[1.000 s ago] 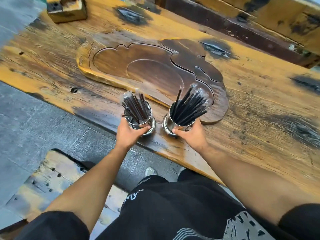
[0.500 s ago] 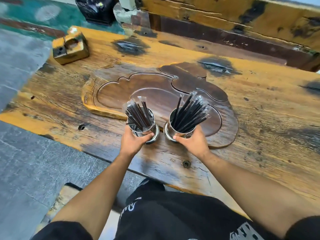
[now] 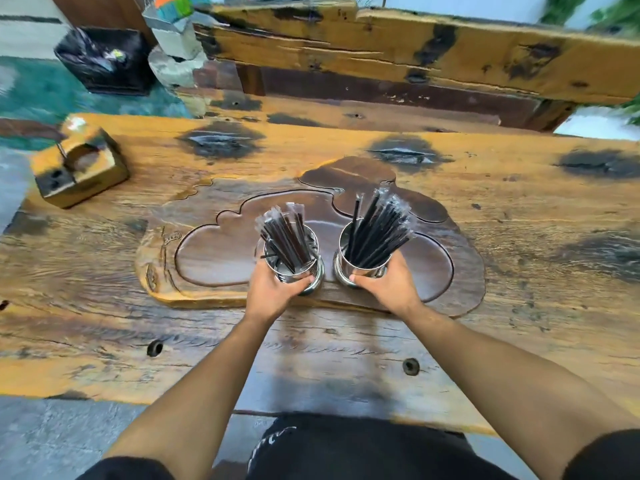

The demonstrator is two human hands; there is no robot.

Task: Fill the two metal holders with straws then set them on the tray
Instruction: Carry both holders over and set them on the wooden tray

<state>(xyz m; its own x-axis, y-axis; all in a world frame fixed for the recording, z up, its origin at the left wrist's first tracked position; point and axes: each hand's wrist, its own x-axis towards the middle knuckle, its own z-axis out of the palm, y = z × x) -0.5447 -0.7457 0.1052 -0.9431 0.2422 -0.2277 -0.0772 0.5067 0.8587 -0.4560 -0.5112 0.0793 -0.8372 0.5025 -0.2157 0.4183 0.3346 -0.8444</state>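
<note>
Two shiny metal holders stand side by side at the near edge of a dark carved wooden tray [image 3: 214, 258]. My left hand [image 3: 273, 289] grips the left holder [image 3: 306, 268], which is packed with wrapped black straws [image 3: 285, 233]. My right hand [image 3: 391, 285] grips the right holder [image 3: 360, 268], whose wrapped black straws [image 3: 377, 226] fan out to the upper right. Both holders sit upright over the tray's front rim and hollow; I cannot tell whether their bases touch the wood.
The tray lies on a long weathered plank table [image 3: 519, 289]. A small wooden block with holes [image 3: 79, 168] sits at the table's far left. A wooden bench back [image 3: 415, 53] runs behind the table, with a black bin [image 3: 104, 60] on the floor at upper left.
Both hands have carried the holders forward from the table's near edge onto the tray's front part. My view has tilted up and moved closer over the table.
</note>
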